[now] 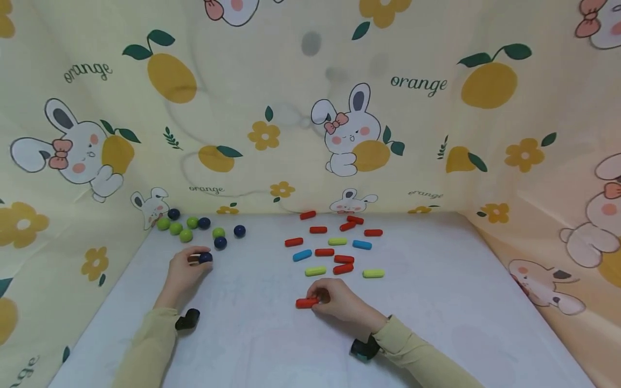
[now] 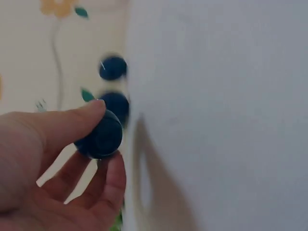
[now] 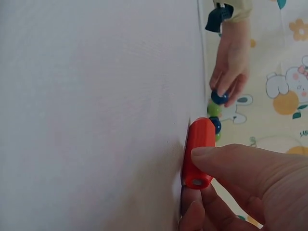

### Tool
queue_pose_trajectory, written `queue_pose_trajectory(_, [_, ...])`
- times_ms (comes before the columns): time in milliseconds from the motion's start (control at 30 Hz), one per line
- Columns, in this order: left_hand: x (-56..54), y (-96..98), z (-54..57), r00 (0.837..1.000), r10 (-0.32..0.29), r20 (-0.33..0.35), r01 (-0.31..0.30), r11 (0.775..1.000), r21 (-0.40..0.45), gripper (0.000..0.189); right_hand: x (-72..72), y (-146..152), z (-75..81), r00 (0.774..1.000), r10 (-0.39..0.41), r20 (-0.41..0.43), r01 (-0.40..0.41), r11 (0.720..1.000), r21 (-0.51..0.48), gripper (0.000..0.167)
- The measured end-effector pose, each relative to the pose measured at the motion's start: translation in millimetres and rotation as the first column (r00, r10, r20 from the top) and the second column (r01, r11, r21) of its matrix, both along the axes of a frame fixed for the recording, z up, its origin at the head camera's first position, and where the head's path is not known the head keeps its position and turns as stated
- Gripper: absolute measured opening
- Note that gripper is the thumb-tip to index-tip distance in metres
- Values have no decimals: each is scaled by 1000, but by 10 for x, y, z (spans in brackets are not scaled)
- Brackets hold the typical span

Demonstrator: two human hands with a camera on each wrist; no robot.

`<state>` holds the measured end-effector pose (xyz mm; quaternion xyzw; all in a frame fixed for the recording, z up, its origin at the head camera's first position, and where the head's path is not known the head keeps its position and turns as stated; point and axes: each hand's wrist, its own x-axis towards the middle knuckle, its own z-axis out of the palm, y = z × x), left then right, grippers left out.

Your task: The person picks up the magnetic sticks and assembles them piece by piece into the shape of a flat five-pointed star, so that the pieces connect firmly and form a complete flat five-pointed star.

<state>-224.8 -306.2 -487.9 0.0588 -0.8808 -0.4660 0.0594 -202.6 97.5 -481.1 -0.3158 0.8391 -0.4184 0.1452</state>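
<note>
At the left of the table, my left hand [image 1: 181,272] pinches a dark blue ball [image 1: 206,257] between thumb and fingers. In the left wrist view the thumb lies across the top of that ball [image 2: 107,137], with two more dark blue balls behind it. My right hand [image 1: 342,303] pinches one end of a long red bead [image 1: 305,303], nearer the front and middle. The right wrist view shows this bead [image 3: 199,139] as a faceted stick with a hole in its end, the thumb on its side and fingertips beneath, close over the table.
Green balls [image 1: 186,235] and dark blue balls [image 1: 240,231] lie at the back left. Beyond my right hand are scattered several red sticks [image 1: 324,252], plus yellow-green sticks [image 1: 373,274] and blue sticks [image 1: 361,244]. A patterned cloth [image 1: 291,108] walls the white table's [image 1: 271,345] back and sides.
</note>
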Motion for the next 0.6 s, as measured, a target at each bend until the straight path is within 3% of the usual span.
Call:
queue_pose_trajectory(100, [69, 196, 25, 998, -46, 45, 44, 998, 51, 42, -5, -9, 7, 1000, -10, 16, 9, 1000, 8, 19])
queue_pose_trajectory(200, [157, 466, 0, 988, -134, 77, 127, 988, 92, 43, -4, -7, 9, 999, -15, 29, 14, 1000, 15, 19])
queue_pose_trajectory(400, [353, 1010, -29, 954, -287, 86, 277, 954, 115, 33, -20, -4, -7, 999, -21, 36, 21, 1000, 7, 20])
queue_pose_trajectory(600, [451, 1302, -2, 920, -381, 89, 371, 922, 112, 33, -32, -8, -22, 999, -11, 46, 12, 1000, -7, 19])
